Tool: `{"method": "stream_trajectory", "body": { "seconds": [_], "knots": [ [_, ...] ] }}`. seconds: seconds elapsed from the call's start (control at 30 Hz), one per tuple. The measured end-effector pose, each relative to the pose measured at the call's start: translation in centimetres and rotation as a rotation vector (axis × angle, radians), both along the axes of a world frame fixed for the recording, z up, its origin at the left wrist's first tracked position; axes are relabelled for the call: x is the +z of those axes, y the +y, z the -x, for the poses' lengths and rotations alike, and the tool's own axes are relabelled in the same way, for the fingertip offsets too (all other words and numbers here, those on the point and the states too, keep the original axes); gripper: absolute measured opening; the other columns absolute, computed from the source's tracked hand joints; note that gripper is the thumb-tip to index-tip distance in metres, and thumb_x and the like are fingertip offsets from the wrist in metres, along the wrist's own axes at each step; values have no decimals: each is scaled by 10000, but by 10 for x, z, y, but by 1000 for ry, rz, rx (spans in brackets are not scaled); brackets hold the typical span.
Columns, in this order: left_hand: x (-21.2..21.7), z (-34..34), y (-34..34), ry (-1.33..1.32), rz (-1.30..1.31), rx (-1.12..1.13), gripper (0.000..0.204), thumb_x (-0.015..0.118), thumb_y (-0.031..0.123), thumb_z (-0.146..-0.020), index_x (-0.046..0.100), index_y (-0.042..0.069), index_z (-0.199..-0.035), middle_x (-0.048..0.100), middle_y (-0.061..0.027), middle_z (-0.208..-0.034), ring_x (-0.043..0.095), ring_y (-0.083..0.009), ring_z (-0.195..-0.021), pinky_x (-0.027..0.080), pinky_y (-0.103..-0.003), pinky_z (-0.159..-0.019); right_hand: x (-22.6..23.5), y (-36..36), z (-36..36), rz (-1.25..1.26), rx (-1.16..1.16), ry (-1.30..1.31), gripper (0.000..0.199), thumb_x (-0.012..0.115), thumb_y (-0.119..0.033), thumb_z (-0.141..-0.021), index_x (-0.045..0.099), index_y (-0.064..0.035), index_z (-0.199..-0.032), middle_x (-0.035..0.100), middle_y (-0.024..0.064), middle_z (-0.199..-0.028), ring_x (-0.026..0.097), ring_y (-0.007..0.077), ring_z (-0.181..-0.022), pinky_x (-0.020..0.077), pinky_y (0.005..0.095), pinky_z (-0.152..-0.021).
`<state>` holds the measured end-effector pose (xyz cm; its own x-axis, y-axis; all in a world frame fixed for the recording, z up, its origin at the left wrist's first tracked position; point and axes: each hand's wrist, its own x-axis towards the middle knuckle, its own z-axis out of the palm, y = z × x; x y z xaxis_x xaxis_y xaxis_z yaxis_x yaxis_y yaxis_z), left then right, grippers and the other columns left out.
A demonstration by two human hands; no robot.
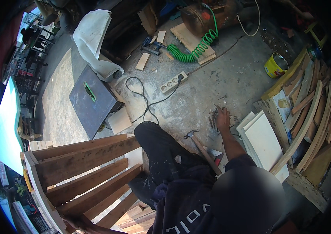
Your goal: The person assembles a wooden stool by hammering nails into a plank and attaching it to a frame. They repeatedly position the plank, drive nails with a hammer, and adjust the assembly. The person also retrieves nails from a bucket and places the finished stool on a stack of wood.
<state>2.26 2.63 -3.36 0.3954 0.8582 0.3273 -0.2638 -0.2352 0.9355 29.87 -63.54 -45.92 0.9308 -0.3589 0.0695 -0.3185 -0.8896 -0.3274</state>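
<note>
My right hand (223, 117) is low over the concrete floor, its fingers bent together at a small scatter of nails (213, 120). Whatever sits between the fingertips is too small to make out. At the lower left, in shadow, my left hand (78, 223) is closed around a wooden slat of a slatted wooden frame (91, 160). That frame leans against my bent legs, its slats running between a pale end board and my knee. A claw hammer (202, 148) lies beside my right thigh, head pointing away from me. Next to it is a red-and-grey tool (216, 155), partly hidden.
White boards (263, 136) are stacked on the right, beside a heap of wood strips (310, 101). A yellow bucket (276, 65) stands behind. Ahead are a power strip (174, 82), a green coiled hose (190, 54), a rusty tank (204, 21) and a dark square panel (95, 101).
</note>
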Motion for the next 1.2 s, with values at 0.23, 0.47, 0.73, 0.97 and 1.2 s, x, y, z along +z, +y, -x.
{"method": "stream_trajectory", "body": {
  "seconds": [0.23,0.47,0.73,0.97,1.2],
  "knots": [
    [8,-20,-63,307,-236,159,620,489,463,-1087,414,33,-1528,445,-187,-1546,443,-292,-1405,312,-459,-1222,12,-18,-17,-61,-84,220,218,672,-106,-864,652,-59,-1075,652,144,-1112,623,397,-1110,601,510,-857],
    [-70,-44,-182,265,-72,515,410,520,236,-1078,451,-17,-1393,490,-173,-1363,508,-261,-1260,414,-397,-1101,-31,-18,-20,11,22,316,275,751,-312,-861,714,-100,-1033,661,216,-1041,700,436,-983,586,568,-794],
    [-85,-44,-220,454,-58,158,331,585,174,-1048,565,-18,-1317,646,-165,-1257,628,-222,-1157,503,-360,-989,1,24,-58,-354,77,-79,264,612,-273,-1015,706,-41,-1099,735,135,-996,726,303,-845,575,434,-681],
    [-79,-100,-257,399,90,-613,399,669,204,-1025,619,27,-1379,686,-116,-1266,649,-169,-1127,518,-339,-996,297,259,66,-1374,890,229,86,712,2,-936,697,30,-1016,646,51,-933,634,98,-709,485,240,-608],
    [-10,-66,-226,298,-146,-420,159,772,75,-910,782,23,-1060,749,-88,-1005,709,-176,-949,554,-302,-833,284,269,56,-1011,982,-12,200,683,-92,-959,700,14,-1127,667,118,-991,664,215,-893,534,339,-765]
  ]
}}
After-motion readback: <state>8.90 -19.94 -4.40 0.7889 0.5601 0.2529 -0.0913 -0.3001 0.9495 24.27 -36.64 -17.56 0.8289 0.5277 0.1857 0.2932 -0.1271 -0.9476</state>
